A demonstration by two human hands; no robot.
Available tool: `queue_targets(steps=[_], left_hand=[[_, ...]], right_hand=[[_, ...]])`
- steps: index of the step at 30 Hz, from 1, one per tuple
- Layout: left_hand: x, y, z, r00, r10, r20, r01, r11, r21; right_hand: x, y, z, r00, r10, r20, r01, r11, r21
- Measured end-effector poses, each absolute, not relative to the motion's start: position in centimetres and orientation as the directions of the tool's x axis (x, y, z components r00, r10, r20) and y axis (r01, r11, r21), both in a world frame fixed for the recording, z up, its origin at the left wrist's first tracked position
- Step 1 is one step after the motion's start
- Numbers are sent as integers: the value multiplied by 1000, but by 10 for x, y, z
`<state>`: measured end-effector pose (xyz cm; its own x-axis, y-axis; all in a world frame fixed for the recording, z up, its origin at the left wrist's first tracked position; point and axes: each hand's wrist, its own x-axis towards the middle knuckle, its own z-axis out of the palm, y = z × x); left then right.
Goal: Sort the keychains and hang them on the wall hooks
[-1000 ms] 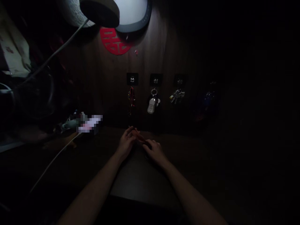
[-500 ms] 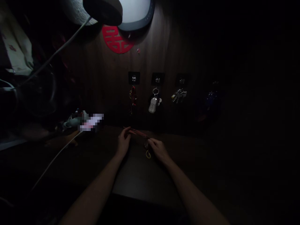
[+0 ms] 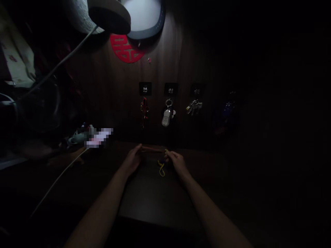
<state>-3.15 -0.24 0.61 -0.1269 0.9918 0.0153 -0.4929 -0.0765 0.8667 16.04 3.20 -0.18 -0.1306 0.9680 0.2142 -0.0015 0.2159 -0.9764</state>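
Note:
A thin reddish-brown strip that looks like cord or strands [image 3: 153,150] stretches between my two hands, nearly level. My left hand [image 3: 133,157] is closed on its left end, fingertips pinched. My right hand [image 3: 176,161] pinches the right end, where a bit of yellow shows at the fingertips. Below, to the left of the right hand, hangs or lies a yellow cord loop [image 3: 161,170]; how it joins the strip is too dark to make out. Both hands are over the dark tabletop [image 3: 147,203].
Behind, on the wooden panel, hooks hold a red-and-gold hanging ornament [image 3: 144,108], a car key fob [image 3: 166,117] and a key bunch [image 3: 194,107]. A blurred-out bright phone-like object [image 3: 99,137] and a white cable [image 3: 60,177] are at left. A lamp [image 3: 144,17] glows above.
The strip between my hands looks narrower and more level. The right fingertips have shifted up slightly, and more of the yellow cord shows. The view has shifted slightly.

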Motion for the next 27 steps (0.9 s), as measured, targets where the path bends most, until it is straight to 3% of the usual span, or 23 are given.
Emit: queue_targets(steps=[3, 7, 11, 18, 27], left_hand=[[-33, -5, 15, -22, 999, -34, -724, 7, 690], [-36, -5, 33, -45, 998, -48, -810, -8, 587], [-37, 1, 56, -133, 991, -15, -719, -86, 690], [-53, 24, 94, -289, 942, 170, -278, -252, 927], [-59, 51, 148, -366, 889, 277, -194, -363, 911]], right_hand=[[157, 30, -2, -159, 967, 200, 0, 202, -979], [153, 29, -4, -204, 957, 208, -33, 206, -978], [151, 32, -7, -237, 943, 232, -36, 230, -972], [151, 33, -10, -258, 931, 258, -15, 263, -965], [150, 26, -6, -292, 927, 236, 71, 267, -961]])
